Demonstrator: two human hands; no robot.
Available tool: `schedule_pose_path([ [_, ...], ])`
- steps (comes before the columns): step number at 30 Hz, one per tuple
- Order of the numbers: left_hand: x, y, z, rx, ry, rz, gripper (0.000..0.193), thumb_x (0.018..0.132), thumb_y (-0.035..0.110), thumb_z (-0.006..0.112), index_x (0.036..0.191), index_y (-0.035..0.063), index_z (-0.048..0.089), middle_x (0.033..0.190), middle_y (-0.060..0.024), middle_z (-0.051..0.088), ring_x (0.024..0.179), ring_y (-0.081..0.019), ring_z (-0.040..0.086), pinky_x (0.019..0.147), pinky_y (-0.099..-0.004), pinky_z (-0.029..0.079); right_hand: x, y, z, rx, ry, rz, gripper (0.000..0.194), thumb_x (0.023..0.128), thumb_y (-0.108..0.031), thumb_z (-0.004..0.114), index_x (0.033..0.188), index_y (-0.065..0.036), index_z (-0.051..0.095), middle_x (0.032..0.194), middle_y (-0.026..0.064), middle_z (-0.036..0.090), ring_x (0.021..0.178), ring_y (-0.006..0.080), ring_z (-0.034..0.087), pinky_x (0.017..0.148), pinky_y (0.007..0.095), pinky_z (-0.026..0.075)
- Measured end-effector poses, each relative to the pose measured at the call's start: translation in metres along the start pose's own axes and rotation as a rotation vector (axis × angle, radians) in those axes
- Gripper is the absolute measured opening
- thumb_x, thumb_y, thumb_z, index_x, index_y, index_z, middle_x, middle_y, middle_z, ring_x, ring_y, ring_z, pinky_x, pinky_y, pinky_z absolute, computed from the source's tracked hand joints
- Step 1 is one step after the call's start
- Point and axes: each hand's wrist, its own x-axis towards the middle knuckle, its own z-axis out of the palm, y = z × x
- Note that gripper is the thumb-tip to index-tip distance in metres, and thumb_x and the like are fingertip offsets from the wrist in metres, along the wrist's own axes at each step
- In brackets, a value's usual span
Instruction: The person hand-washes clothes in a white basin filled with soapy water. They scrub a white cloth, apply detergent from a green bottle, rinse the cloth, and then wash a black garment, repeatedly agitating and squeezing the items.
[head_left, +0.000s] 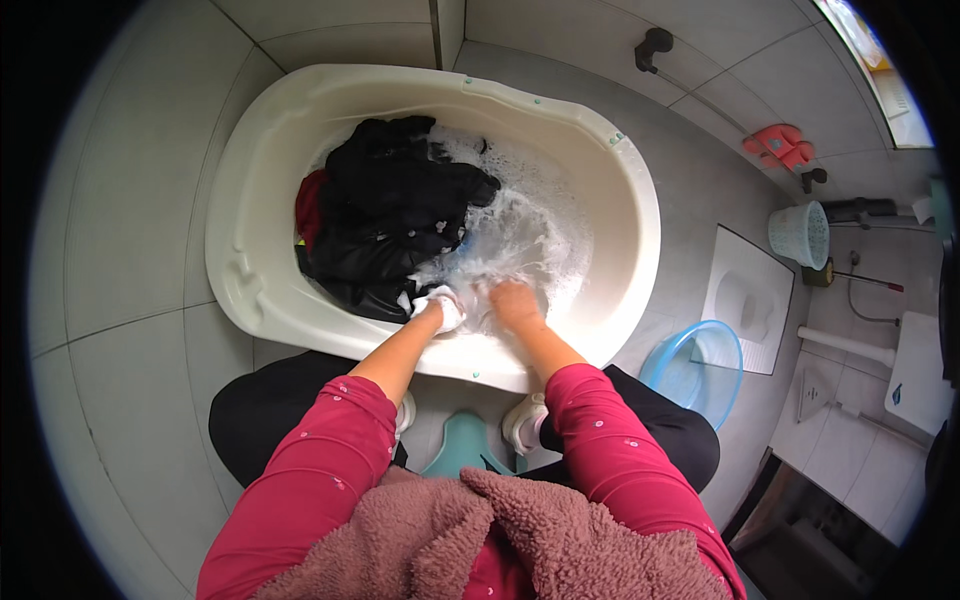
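Note:
Before me stands a cream plastic bathtub (646, 225) holding foamy water (525, 217). My left hand (447, 306) is at the near side of the tub, covered in something white, suds or thin cloth; I cannot tell which. Beside it, my right hand (514, 301) dips into the splashing water, its fingers blurred and partly hidden. A heap of wet black clothing (397, 195) fills the tub's left half and reaches close to my left hand. Dark red fabric (308, 206) shows at the heap's left edge. Something bluish lies blurred under the water.
A blue plastic basin (731, 360) leans on the floor at the right, near a squat toilet (742, 300). Beyond hang a pale perforated basket (799, 234) and red slippers (780, 146). Tiled walls border the tub's left and far sides. A green stool (463, 442) is under me.

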Motion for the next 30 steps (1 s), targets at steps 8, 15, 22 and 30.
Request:
schedule_pose_path([
  [8,0.004,0.033,-0.080,-0.345,-0.132,-0.646,0.036,0.088,0.036,0.053,0.108,0.0107,0.068,0.117,-0.0133,0.066,0.108,-0.0298,0.064,0.087,-0.0374,0.053,0.030,0.053,0.012,0.116,0.486,0.300,0.032,0.076,-0.019,0.060,0.103,-0.002,0.064,0.108,0.0236,0.062,0.109,0.0419,0.054,0.094,0.0484,0.044],
  [15,0.017,0.025,-0.063,-1.347,0.120,-0.539,0.057,0.088,0.052,0.053,0.130,0.0136,0.053,0.132,-0.0117,0.056,0.117,-0.0298,0.056,0.097,-0.0384,0.045,-0.013,-0.065,-0.023,0.981,0.512,-0.177,0.037,0.071,-0.014,0.065,0.106,-0.004,0.062,0.130,0.0200,0.051,0.122,0.0385,0.043,0.103,0.0430,0.038],
  [22,0.013,0.064,-0.066,0.307,0.287,0.107,0.046,0.093,0.038,0.047,0.132,0.0141,0.048,0.142,-0.0077,0.045,0.128,-0.0290,0.044,0.110,-0.0445,0.030,0.012,-0.045,-0.056,0.431,0.425,-0.015,0.046,0.077,-0.029,0.061,0.118,-0.011,0.058,0.133,0.0109,0.052,0.118,0.0358,0.048,0.100,0.0492,0.035],
  [30,-0.023,0.059,-0.102,0.247,0.111,0.215,0.040,0.085,0.015,0.059,0.125,0.0121,0.061,0.131,-0.0057,0.057,0.135,-0.0267,0.039,0.105,-0.0438,0.035,0.041,0.060,-0.007,0.306,0.606,0.324,0.030,0.079,-0.020,0.064,0.107,-0.007,0.064,0.088,0.0144,0.067,0.084,0.0358,0.062,0.078,0.0432,0.049],
])
